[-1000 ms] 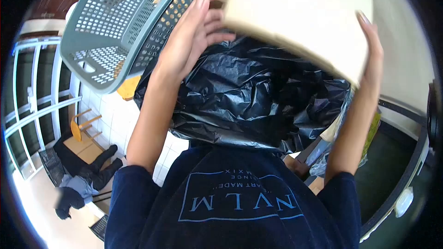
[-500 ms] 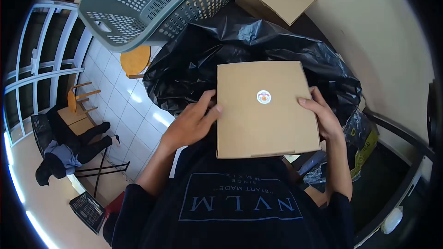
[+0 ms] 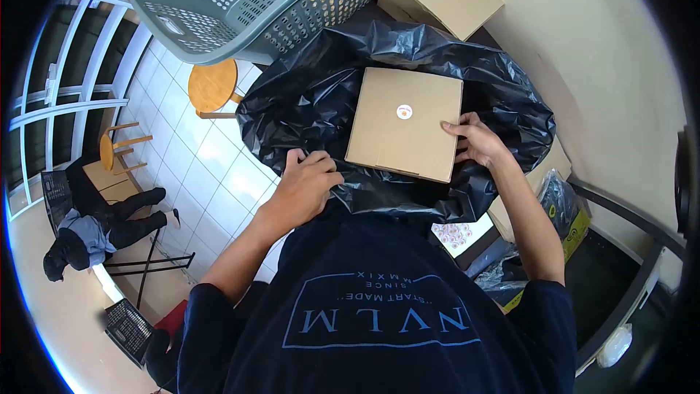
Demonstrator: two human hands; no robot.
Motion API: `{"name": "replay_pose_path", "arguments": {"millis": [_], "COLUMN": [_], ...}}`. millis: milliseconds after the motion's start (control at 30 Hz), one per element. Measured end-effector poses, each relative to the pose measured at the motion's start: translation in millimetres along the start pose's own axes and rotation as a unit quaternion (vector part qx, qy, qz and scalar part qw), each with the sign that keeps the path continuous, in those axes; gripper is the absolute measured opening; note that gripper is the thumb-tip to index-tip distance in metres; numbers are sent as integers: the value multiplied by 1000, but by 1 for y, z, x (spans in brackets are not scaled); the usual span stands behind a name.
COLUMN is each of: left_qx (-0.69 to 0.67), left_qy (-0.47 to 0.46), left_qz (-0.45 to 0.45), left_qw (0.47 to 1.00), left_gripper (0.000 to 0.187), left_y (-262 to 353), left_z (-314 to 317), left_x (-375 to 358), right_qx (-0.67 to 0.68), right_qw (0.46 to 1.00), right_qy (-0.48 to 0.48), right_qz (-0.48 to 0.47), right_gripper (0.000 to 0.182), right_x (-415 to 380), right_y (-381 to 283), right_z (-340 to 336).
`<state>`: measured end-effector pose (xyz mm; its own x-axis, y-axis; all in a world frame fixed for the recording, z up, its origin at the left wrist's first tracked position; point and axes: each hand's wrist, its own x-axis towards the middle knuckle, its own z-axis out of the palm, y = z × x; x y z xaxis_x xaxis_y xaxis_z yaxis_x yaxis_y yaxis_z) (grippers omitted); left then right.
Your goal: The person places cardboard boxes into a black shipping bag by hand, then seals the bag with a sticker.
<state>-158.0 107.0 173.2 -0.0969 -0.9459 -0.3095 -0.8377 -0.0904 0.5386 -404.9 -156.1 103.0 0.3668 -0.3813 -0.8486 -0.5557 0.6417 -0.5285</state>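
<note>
A flat brown cardboard box (image 3: 405,142) with a small round sticker on its lid lies within the mouth of a black plastic bag (image 3: 292,113). My right hand (image 3: 479,141) grips the box's right edge, thumb on the lid and fingers down the side. At the bag's near left rim, my left hand (image 3: 306,181) is closed on the plastic, its fingers curled over the edge. The inside of the bag beneath the box is hidden.
A grey-green perforated basket (image 3: 248,36) stands beyond the bag at the left. Another cardboard box (image 3: 437,0) is at the back right near the wall. Wooden stools (image 3: 213,87) stand on the tiled floor, and a person (image 3: 87,241) sits at far left.
The box has moved away from my body and down into the bag's opening. My left hand has let go of the box and taken hold of the bag's rim; my right hand still holds the box.
</note>
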Motion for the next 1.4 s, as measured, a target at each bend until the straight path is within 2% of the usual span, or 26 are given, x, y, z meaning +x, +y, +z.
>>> {"name": "replay_pose_path", "arguments": {"millis": [100,167,233,267,300,333,367,400,433,467,500,567,633,667,700,767,800,867,900,967,1000,1100,1167,1233,1300,1400], "left_qx": [-11,-9,-21,-6,-6,-74,-142,-124,-137,-127,-120,-278,-326,-332,-337,-576,-576,-601,-602,-646,-653,-688,-684,-651,-653,-663], "left_qy": [51,35,-96,-142,-141,-150,-161,-131,-92,-47,-2,103,178,173,166,131,127,142,139,226,230,194,216,227,233,216], "left_qz": [32,39,26,38,39,54,70,95,127,139,149,134,66,8,-50,-147,-147,-209,-211,-246,-232,-236,-244,-260,-253,-219], "left_qw": [998,999,995,989,989,984,974,979,978,981,982,946,926,927,925,793,794,758,757,687,683,658,653,676,675,682], "left_gripper": [25,23,28,32,32,34,38,45,43,43,43,39,44,47,51,61,61,73,73,82,88,91,90,90,92,94], "left_y": [-1,1,3,4,2,-1,-2,2,1,5,11,17,5,-5,-14,-20,-29,-41,-40,-38,-44,-60,-55,-56,-57,-43], "left_z": [-2,-8,-19,-28,-36,-42,-50,-64,-74,-89,-103,-121,-123,-122,-119,-107,-101,-89,-82,-66,-57,-49,-54,-58,-64,-72], "left_x": [8,14,19,21,23,26,29,37,53,70,87,133,191,223,253,302,322,351,357,368,374,380,374,372,369,350], "right_qx": [-15,-135,-127,-201,-274,-321,-319,-389,-458,-410,-358,-194,-44,21,23,142,144,181,180,192,191,229,210,176,165,199], "right_qw": [999,990,992,979,961,944,945,918,884,899,923,954,945,933,932,923,923,938,939,946,946,953,959,969,971,954], "right_qy": [-42,-33,-3,12,26,55,56,35,17,20,-5,49,106,147,151,206,209,243,245,245,249,98,93,120,115,95], "right_qz": [19,20,25,8,-9,-54,-54,-75,-96,-151,-139,-225,-308,-327,-329,-293,-291,-167,-163,-88,-80,-173,-165,-126,-130,-201], "right_gripper": [54,60,56,55,54,41,41,34,30,28,24,25,26,28,28,62,62,87,87,72,72,86,81,74,75,79], "right_x": [7,24,24,23,20,12,6,-2,-5,-4,-15,-34,-33,-16,3,43,62,94,98,108,112,126,143,127,123,99], "right_y": [6,22,22,18,13,8,-3,-17,-29,-37,-63,-109,-144,-156,-166,-176,-176,-172,-172,-168,-163,-146,-140,-144,-144,-142], "right_z": [3,3,7,7,9,11,12,10,6,0,-2,2,-12,-26,-36,-52,-56,-60,-56,-45,-42,-41,-55,-51,-56,-65]}}
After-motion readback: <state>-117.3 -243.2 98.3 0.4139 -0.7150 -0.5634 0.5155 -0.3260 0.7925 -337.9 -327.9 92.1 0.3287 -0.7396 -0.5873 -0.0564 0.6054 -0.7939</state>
